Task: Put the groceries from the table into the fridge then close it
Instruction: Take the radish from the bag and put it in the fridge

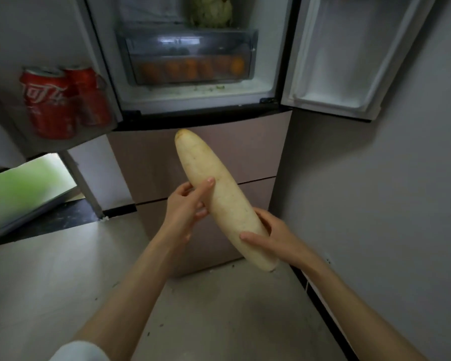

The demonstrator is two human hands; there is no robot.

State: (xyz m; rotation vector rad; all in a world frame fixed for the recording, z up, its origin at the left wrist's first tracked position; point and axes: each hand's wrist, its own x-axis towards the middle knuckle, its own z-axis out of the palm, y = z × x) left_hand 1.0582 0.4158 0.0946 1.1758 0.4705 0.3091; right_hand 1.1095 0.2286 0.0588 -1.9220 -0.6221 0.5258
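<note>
A long white radish (214, 188) slants in front of the fridge's lower drawers, its tip pointing up and left. My right hand (274, 237) grips its lower end, thumb across the front. My left hand (185, 209) touches its middle from the left, thumb laid along it. The fridge (198, 97) stands with both upper doors swung wide. Inside, a clear crisper drawer (190, 58) holds several oranges, and a cabbage (211, 10) sits on the shelf above it.
The left door's (0, 35) bin carries two red cola cans (60, 100). The right door (349, 53) has bare white shelves. A grey wall (388, 204) runs close on the right. Pale floor (50, 282) with small crumbs lies below.
</note>
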